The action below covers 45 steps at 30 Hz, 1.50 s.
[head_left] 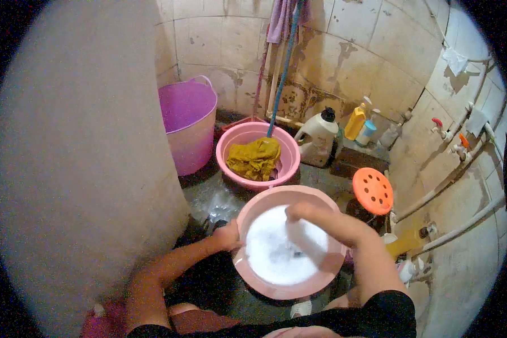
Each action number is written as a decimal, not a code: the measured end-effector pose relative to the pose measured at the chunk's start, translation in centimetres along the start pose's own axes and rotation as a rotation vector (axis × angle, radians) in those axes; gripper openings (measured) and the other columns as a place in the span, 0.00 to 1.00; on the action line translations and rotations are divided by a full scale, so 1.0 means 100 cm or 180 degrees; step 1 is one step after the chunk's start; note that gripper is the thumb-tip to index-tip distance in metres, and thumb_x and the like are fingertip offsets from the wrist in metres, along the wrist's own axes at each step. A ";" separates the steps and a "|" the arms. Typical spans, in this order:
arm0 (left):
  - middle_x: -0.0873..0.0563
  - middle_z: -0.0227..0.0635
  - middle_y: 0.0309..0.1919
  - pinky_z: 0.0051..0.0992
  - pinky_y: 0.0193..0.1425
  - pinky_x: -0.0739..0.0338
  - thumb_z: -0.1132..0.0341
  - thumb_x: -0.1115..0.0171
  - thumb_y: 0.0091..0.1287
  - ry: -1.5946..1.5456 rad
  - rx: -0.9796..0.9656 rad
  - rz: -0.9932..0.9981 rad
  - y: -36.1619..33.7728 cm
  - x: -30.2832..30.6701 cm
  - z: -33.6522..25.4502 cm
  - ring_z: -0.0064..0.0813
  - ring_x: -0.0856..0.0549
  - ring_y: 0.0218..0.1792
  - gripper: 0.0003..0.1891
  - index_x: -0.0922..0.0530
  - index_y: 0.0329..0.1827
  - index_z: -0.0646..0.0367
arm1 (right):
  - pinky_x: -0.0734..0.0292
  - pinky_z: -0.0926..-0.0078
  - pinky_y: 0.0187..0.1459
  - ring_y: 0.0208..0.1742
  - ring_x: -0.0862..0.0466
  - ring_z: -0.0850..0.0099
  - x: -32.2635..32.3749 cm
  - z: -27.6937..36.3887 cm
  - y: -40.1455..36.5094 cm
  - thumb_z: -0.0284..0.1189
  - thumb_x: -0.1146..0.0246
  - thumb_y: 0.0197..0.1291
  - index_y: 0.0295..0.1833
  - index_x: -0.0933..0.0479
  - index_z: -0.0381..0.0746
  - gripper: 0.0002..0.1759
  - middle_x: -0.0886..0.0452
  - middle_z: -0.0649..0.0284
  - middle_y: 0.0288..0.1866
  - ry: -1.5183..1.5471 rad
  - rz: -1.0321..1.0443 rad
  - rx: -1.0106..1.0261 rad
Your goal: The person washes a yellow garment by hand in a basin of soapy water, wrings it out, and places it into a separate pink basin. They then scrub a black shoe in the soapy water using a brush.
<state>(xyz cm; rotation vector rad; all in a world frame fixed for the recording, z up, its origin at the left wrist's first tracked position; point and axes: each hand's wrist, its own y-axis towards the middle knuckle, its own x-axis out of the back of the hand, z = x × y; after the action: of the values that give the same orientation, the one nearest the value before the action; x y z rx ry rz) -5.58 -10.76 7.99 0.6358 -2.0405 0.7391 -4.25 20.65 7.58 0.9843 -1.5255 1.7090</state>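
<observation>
A pink basin (265,198) full of white soapy foam sits on the wet floor in front of me. My left hand (228,235) grips its left rim. My right hand (307,217) reaches down into the foam from the far right side, fingers curled and partly sunk in the suds. Whatever lies under the foam is hidden. Behind it stands a second pink basin (281,170) holding a crumpled mustard-yellow cloth (254,159).
A purple bucket (188,121) stands at the back left beside a large pale wall or column (79,169). A white detergent jug (316,138), a yellow bottle (356,121) and an orange perforated stool (373,190) stand at the right. Pipes and taps (450,138) line the tiled right wall.
</observation>
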 end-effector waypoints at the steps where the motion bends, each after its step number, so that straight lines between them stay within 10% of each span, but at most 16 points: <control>1: 0.21 0.60 0.41 0.43 0.45 0.23 0.59 0.32 0.52 0.0205 -0.0120 0.0085 0.001 0.007 -0.003 0.55 0.18 0.43 0.35 0.41 0.53 0.72 | 0.21 0.57 0.35 0.35 0.17 0.55 0.020 -0.008 -0.001 0.31 0.42 0.50 0.33 0.18 0.37 0.10 0.18 0.49 0.36 -0.0110 -0.0309 -0.0082; 6: 0.30 0.62 0.56 0.40 0.56 0.27 0.63 0.28 0.45 0.0060 -0.0116 0.0178 0.018 0.034 -0.027 0.55 0.24 0.54 0.40 0.41 0.58 0.69 | 0.21 0.58 0.38 0.40 0.17 0.56 0.174 -0.037 -0.039 0.32 0.43 0.52 0.37 0.20 0.35 0.12 0.18 0.49 0.37 -0.0872 -0.1472 -0.0536; 11: 0.32 0.56 0.62 0.42 0.63 0.33 0.66 0.29 0.48 0.0559 -0.1588 -0.1933 0.012 0.172 -0.096 0.53 0.30 0.62 0.37 0.36 0.62 0.66 | 0.24 0.56 0.45 0.42 0.20 0.49 0.320 -0.110 -0.024 0.33 0.43 0.57 0.41 0.26 0.32 0.14 0.21 0.43 0.38 -0.0183 -0.2997 -0.0672; 17: 0.32 0.42 0.66 0.46 0.71 0.47 0.56 0.32 0.50 0.2774 -0.0560 -0.4397 -0.133 0.363 -0.171 0.46 0.36 0.68 0.34 0.32 0.60 0.59 | 0.29 0.52 0.53 0.51 0.25 0.46 0.510 -0.155 -0.050 0.35 0.46 0.62 0.55 0.33 0.33 0.20 0.26 0.41 0.51 -0.0470 -0.3897 -0.0724; 19: 0.35 0.40 0.68 0.47 0.72 0.52 0.53 0.33 0.50 0.3346 -0.0122 -0.4488 -0.165 0.391 -0.175 0.45 0.39 0.70 0.36 0.33 0.62 0.58 | 0.30 0.53 0.55 0.58 0.29 0.48 0.562 -0.167 -0.052 0.36 0.46 0.63 0.61 0.35 0.37 0.23 0.33 0.44 0.61 -0.0910 -0.4278 -0.0830; 21: 0.42 0.37 0.72 0.49 0.74 0.58 0.50 0.35 0.51 0.3615 0.1645 -0.3775 -0.183 0.404 -0.174 0.41 0.47 0.73 0.41 0.39 0.67 0.57 | 0.30 0.53 0.56 0.58 0.29 0.49 0.599 -0.171 -0.052 0.36 0.43 0.60 0.59 0.33 0.38 0.23 0.32 0.46 0.61 -0.1089 -0.4621 -0.0840; 31: 0.50 0.36 0.74 0.54 0.73 0.63 0.48 0.32 0.47 0.3382 0.2016 -0.3026 -0.183 0.412 -0.162 0.39 0.53 0.75 0.49 0.44 0.71 0.57 | 0.52 0.48 0.69 0.75 0.52 0.53 0.688 -0.176 -0.043 0.33 0.55 0.66 0.60 0.29 0.50 0.19 0.50 0.63 0.76 -0.1335 -0.4427 -0.1679; 40: 0.50 0.38 0.74 0.55 0.71 0.59 0.48 0.32 0.47 0.3079 0.1976 -0.2845 -0.182 0.414 -0.167 0.39 0.53 0.75 0.46 0.40 0.70 0.53 | 0.54 0.44 0.69 0.74 0.48 0.54 0.720 -0.168 -0.048 0.37 0.47 0.59 0.70 0.45 0.40 0.33 0.41 0.57 0.70 -0.0852 -0.4173 -0.1993; 42: 0.49 0.37 0.74 0.55 0.71 0.58 0.49 0.31 0.47 0.3183 0.1724 -0.2977 -0.182 0.412 -0.162 0.38 0.53 0.75 0.46 0.40 0.70 0.52 | 0.43 0.48 0.65 0.67 0.38 0.51 0.730 -0.144 -0.074 0.33 0.45 0.57 0.62 0.36 0.39 0.27 0.33 0.56 0.64 0.1051 -0.5530 -0.1270; 45: 0.49 0.37 0.74 0.55 0.71 0.58 0.51 0.30 0.46 0.3207 0.1615 -0.3020 -0.181 0.415 -0.162 0.38 0.53 0.75 0.46 0.39 0.70 0.52 | 0.39 0.56 0.63 0.64 0.34 0.54 0.800 -0.159 -0.076 0.31 0.45 0.58 0.59 0.34 0.38 0.22 0.31 0.55 0.61 0.1096 -0.6234 0.0665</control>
<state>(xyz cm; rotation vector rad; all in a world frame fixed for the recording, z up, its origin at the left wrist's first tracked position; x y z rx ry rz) -5.73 -18.82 55.38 1.0979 -0.5016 0.7411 -41.06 35.75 79.23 1.3376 0.2136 0.4225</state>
